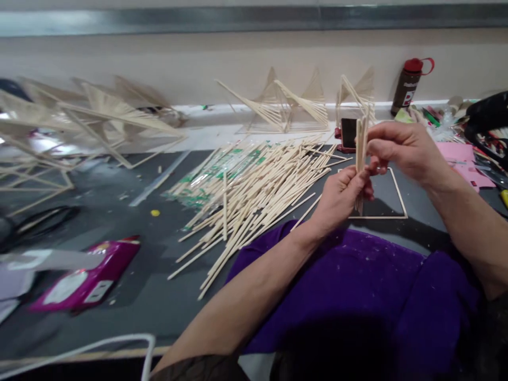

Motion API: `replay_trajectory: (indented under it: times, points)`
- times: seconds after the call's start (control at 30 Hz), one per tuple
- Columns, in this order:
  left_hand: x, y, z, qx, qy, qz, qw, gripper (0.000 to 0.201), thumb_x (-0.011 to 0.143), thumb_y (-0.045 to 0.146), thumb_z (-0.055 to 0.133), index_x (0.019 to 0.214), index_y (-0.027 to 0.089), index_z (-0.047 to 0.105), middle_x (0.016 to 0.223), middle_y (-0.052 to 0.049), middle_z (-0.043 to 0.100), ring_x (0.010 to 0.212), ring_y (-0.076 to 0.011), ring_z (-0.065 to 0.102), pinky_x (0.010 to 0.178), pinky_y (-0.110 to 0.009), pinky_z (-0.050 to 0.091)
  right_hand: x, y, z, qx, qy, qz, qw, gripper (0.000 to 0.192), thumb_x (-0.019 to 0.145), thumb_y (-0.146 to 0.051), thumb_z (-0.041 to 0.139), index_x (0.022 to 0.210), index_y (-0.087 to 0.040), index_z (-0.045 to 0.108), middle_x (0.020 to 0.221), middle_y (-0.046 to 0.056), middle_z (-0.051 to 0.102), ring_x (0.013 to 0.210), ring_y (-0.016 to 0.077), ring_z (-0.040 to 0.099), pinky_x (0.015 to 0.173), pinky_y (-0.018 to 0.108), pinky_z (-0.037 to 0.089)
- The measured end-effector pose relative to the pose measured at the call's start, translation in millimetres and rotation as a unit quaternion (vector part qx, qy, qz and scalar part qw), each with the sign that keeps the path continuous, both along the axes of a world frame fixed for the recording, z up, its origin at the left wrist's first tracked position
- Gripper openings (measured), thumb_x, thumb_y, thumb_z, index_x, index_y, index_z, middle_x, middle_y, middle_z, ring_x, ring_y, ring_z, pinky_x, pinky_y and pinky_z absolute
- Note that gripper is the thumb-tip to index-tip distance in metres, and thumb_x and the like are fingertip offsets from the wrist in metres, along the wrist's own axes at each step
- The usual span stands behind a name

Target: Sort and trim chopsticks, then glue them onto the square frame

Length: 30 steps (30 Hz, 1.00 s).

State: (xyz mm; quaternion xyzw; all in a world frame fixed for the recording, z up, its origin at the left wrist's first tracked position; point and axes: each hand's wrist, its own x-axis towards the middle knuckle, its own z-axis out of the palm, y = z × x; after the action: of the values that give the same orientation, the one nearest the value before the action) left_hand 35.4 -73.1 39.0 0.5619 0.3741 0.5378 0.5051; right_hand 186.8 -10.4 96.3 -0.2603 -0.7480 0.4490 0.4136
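Sticks (361, 145) pinched upright, left hand (342, 194), right hand (400, 150); bottle (408, 84) label unreadable

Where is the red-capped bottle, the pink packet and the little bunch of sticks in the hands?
Red-capped bottle (407, 87): head view, on its dark body.
Pink packet (85, 283): head view, on its middle.
Bunch of sticks (361, 143): head view, on the upper part above the fingers.

A dark grey tabletop (130, 296) runs up to a pale beige wall (159, 58). A grey metal rail (238, 18) crosses the wall's top, catching soft, even light.
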Motion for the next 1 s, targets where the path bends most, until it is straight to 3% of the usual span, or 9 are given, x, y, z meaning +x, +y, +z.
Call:
replay_trajectory:
  times: [0.1,0.2,0.4,0.63,0.73,0.83,0.9,1.0]
  points:
    - [-3,-28,8.8,-0.076,-0.075,-0.098,0.989,0.025,0.090,0.039,0.063,0.088,0.015,0.069,0.063,0.004,0.057,0.053,-0.0062,0.055,0.055,-0.020,0.046,6,0,-0.2,-0.024,0.001,-0.021,0.999,0.023,0.087,-0.040,0.068,0.088,-0.018,0.073,0.072,0.001,0.067,0.054,0.0083,0.058,0.046,0.021,0.044]
    - [-9,-47,4.2,-0.157,-0.123,-0.189,0.962,0.028,0.088,0.042,0.066,0.094,0.015,0.070,0.064,0.004,0.057,0.053,-0.0065,0.056,0.055,-0.020,0.046,7,6,-6.4,-0.035,-0.059,-0.033,0.997,0.022,0.084,-0.042,0.072,0.085,-0.021,0.076,0.070,0.002,0.068,0.054,0.0095,0.058,0.044,0.021,0.043]
    - [-20,-45,-18.1,-0.175,-0.183,-0.194,0.948,0.029,0.085,0.042,0.071,0.095,0.014,0.071,0.065,0.004,0.060,0.054,-0.0062,0.059,0.056,-0.019,0.047,-13,17,-15.3,-0.053,-0.213,0.026,0.975,0.026,0.078,-0.042,0.073,0.081,-0.016,0.074,0.064,0.003,0.065,0.048,0.0078,0.051,0.039,0.020,0.038]
    - [-23,-50,-12.6,-0.178,-0.179,-0.311,0.916,0.034,0.086,0.045,0.071,0.098,0.014,0.071,0.070,0.001,0.064,0.061,-0.0092,0.064,0.057,-0.020,0.048,-62,21,-22.9,0.032,-0.375,0.103,0.921,0.020,0.084,-0.031,0.063,0.088,-0.016,0.076,0.064,0.002,0.067,0.055,0.0122,0.060,0.050,0.023,0.042]
    - [-23,-55,-7.0,-0.184,-0.171,-0.340,0.906,0.024,0.090,0.037,0.067,0.097,0.014,0.071,0.069,0.001,0.064,0.062,-0.0087,0.063,0.059,-0.019,0.049,-92,14,-30.9,0.179,-0.432,0.142,0.873,0.021,0.087,-0.024,0.058,0.092,-0.017,0.077,0.079,0.004,0.073,0.072,0.0152,0.065,0.061,0.025,0.042]
    - [-23,-57,-4.7,-0.201,-0.158,-0.342,0.904,0.018,0.092,0.031,0.065,0.095,0.014,0.072,0.068,0.001,0.064,0.062,-0.0077,0.062,0.061,-0.019,0.049,-119,4,-41.7,0.330,-0.503,0.152,0.785,0.026,0.091,-0.019,0.051,0.098,-0.018,0.076,0.101,0.008,0.072,0.088,0.0187,0.065,0.063,0.026,0.036]
    - [-22,-57,-5.3,-0.193,-0.156,-0.345,0.905,0.018,0.091,0.031,0.066,0.095,0.015,0.073,0.068,0.001,0.064,0.062,-0.0080,0.062,0.060,-0.018,0.048,-132,-3,-48.3,0.375,-0.543,0.152,0.736,0.029,0.094,-0.022,0.047,0.104,-0.019,0.074,0.108,0.010,0.070,0.088,0.0194,0.064,0.059,0.027,0.030]
    - [-21,-56,-7.1,-0.175,-0.163,-0.344,0.908,0.016,0.091,0.030,0.065,0.094,0.016,0.073,0.069,0.001,0.064,0.061,-0.0090,0.062,0.058,-0.018,0.048,-143,-11,-53.5,0.405,-0.577,0.149,0.693,0.030,0.096,-0.022,0.044,0.106,-0.018,0.072,0.108,0.011,0.069,0.083,0.0196,0.064,0.056,0.029,0.023]
